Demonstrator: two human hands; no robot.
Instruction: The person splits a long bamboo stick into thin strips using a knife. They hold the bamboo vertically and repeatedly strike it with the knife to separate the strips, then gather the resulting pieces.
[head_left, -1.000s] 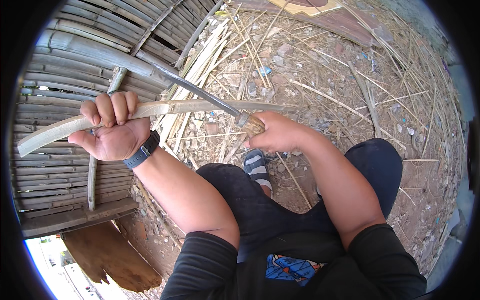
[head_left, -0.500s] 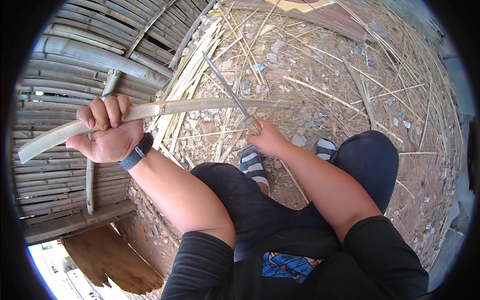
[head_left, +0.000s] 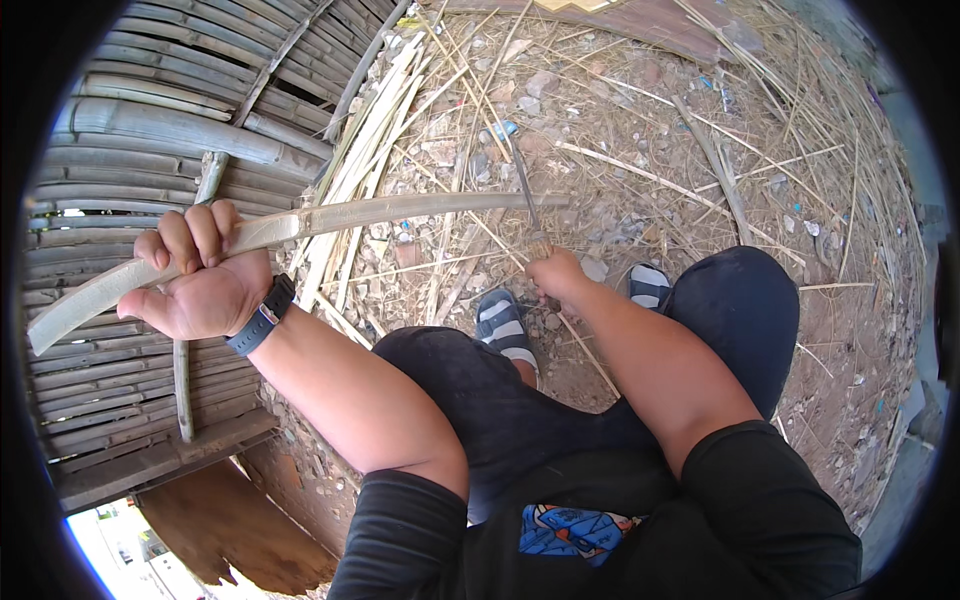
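Note:
A long split strip of bamboo (head_left: 385, 207) stretches across the upper middle, its thick end at the far left. My left hand (head_left: 198, 275) grips it near that end, palm turned up and fingers curled over it. In my right hand (head_left: 556, 272) is the handle of a knife (head_left: 524, 183) with a narrow dark blade pointing away from me. The blade crosses the strip close to its thin right end; whether it cuts into the bamboo I cannot tell. A dark watch (head_left: 264, 318) is on my left wrist.
A wall of bamboo slats (head_left: 110, 250) stands at the left, close to my left hand. Pale split strips (head_left: 365, 150) lie in a pile beside it. Loose sticks and shavings cover the stony ground (head_left: 640, 210). My sandalled feet (head_left: 505, 325) rest below the knife.
My right hand and the knife have moved right along the strip, toward its thin end, and the blade has turned more upright. My left hand, still gripping, has shifted slightly left and down.

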